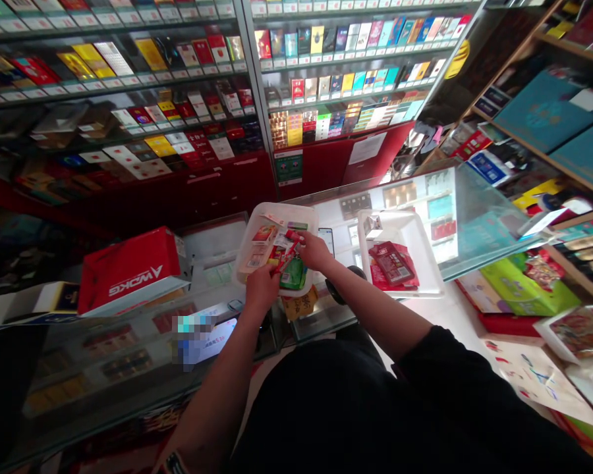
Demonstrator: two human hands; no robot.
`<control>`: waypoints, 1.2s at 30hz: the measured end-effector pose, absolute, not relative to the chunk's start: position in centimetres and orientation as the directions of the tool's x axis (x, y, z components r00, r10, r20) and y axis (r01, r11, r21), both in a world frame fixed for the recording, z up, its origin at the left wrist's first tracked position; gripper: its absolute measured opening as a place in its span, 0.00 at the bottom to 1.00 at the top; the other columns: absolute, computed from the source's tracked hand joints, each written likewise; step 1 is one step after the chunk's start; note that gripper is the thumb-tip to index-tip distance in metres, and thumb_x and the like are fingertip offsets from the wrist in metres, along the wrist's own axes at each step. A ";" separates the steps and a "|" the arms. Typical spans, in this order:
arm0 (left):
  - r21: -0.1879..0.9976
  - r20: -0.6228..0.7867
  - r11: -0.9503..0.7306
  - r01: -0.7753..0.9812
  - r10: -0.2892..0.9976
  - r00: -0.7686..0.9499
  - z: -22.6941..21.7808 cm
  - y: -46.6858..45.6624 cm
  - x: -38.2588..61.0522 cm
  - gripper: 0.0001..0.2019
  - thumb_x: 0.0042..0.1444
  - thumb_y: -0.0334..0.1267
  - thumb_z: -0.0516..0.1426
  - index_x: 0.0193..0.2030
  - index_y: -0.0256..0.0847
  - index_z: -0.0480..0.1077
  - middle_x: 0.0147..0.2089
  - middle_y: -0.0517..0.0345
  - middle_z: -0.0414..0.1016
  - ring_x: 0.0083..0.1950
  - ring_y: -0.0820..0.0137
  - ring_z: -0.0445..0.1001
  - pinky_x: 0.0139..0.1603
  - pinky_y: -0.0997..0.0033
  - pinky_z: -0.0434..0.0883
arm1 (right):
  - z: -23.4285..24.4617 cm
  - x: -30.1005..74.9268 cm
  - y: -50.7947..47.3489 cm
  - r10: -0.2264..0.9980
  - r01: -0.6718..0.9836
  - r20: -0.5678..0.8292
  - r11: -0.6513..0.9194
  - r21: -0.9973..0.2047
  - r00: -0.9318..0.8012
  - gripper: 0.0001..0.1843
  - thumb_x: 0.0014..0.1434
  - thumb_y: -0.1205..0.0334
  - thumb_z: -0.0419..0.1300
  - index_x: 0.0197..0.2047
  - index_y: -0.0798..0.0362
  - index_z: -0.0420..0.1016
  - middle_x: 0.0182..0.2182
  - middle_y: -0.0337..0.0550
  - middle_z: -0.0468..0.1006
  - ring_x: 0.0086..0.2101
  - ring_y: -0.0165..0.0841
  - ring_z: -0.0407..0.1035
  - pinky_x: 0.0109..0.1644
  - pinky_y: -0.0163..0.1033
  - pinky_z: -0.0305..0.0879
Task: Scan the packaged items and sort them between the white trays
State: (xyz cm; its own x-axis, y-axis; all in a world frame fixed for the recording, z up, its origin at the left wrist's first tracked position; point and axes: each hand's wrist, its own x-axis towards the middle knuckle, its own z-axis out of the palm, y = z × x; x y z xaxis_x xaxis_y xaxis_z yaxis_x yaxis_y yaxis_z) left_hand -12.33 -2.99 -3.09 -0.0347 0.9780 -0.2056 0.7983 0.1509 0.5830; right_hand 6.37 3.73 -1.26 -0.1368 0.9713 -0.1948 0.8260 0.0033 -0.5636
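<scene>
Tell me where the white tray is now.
In the head view, the white tray, holding red packets, sits on the glass counter, to the right of the plastic tub.

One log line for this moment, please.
left hand: holds packet | right hand: holds same packet | packet: over tub | tray: red packets inside

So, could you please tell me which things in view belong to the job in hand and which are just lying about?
Seemingly in use:
left hand and right hand, holding a red packet
translucent tub with mixed packets
perhaps the white tray with dark-red packets

Apparently just lying about:
large red box
lit phone
small shelved packs
</scene>
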 end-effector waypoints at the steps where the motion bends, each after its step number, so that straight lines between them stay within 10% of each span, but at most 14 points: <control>1: 0.640 -0.223 0.163 0.751 0.975 -0.021 -2.8 -2.9 -12.7 0.12 0.62 0.38 0.60 0.48 0.44 0.84 0.46 0.51 0.87 0.48 0.58 0.83 0.50 0.63 0.74 | -0.9 6.8 3.9 0.975 0.826 -0.190 -0.011 -0.563 -0.117 0.26 0.68 0.68 0.57 0.68 0.52 0.75 0.59 0.50 0.83 0.57 0.42 0.77 0.63 0.42 0.69; 15: 0.900 -0.431 0.427 0.091 0.902 0.033 0.3 -0.4 -13.0 0.22 0.36 0.50 0.74 0.36 0.38 0.81 0.29 0.60 0.79 0.28 0.72 0.71 0.33 0.72 0.69 | 3.1 17.5 2.8 0.949 0.518 -0.249 -0.116 -0.847 -0.195 0.12 0.66 0.62 0.62 0.44 0.56 0.88 0.37 0.46 0.88 0.37 0.34 0.80 0.46 0.37 0.74; 28: 0.905 -0.417 0.399 0.149 0.900 0.125 -1.4 1.1 -9.6 0.22 0.39 0.50 0.74 0.39 0.38 0.83 0.29 0.60 0.79 0.29 0.70 0.74 0.33 0.70 0.71 | 2.4 21.0 1.3 0.981 0.609 -0.166 -0.069 -0.790 -0.104 0.08 0.63 0.66 0.66 0.42 0.51 0.89 0.35 0.39 0.87 0.38 0.32 0.78 0.46 0.36 0.69; 36: 0.798 -0.074 -0.031 0.601 0.986 0.149 -0.8 0.8 -8.8 0.11 0.58 0.47 0.64 0.41 0.44 0.85 0.49 0.52 0.85 0.51 0.58 0.81 0.60 0.56 0.75 | 0.2 22.0 1.8 0.977 0.681 0.024 0.164 -0.714 -0.210 0.07 0.65 0.70 0.64 0.37 0.53 0.85 0.44 0.47 0.85 0.47 0.37 0.76 0.59 0.44 0.67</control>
